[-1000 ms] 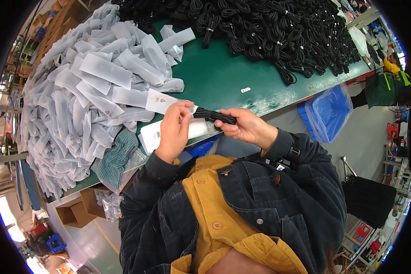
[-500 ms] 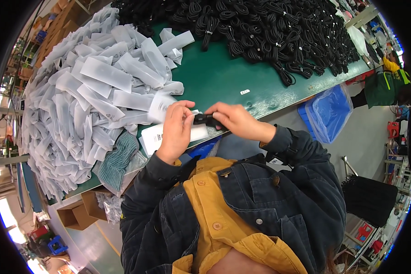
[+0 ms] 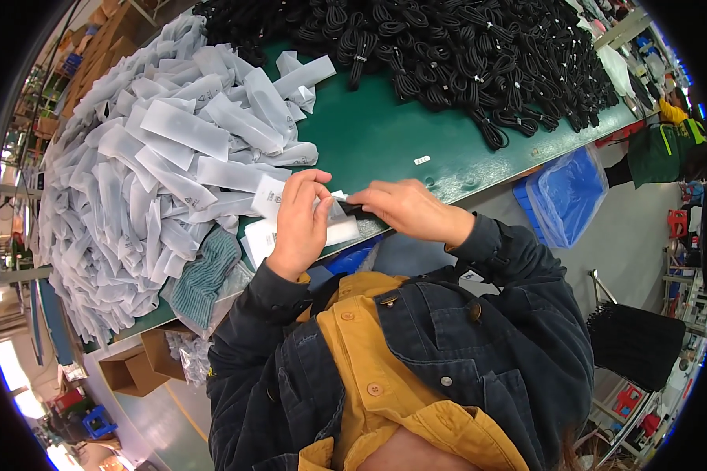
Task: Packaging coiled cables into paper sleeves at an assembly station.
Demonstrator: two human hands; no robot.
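Note:
Near the table's front edge, my left hand [image 3: 298, 225] pinches a frosted white plastic bag [image 3: 268, 196], whose printed end sticks out to the left of the fingers. My right hand [image 3: 418, 210] meets it from the right, fingers closed on a bundled black cable [image 3: 356, 209]. Only a bit of the cable shows, at the bag's mouth; the rest is hidden by the bag and my fingers. Under my left hand lies a stack of flat white bags [image 3: 343, 229] on the table edge.
Frosted bags form a large heap [image 3: 182, 129] on the left of the green table [image 3: 369, 129]. Bundled black cables are piled [image 3: 479, 67] at the back. A striped teal cloth [image 3: 206, 275] lies front left. A lined blue bin [image 3: 562, 196] stands right of the table.
The black cable, plainly visible between my hands before, is now mostly hidden at the bag's mouth. My right hand has shifted slightly left, and the bag's printed end has stopped blurring.

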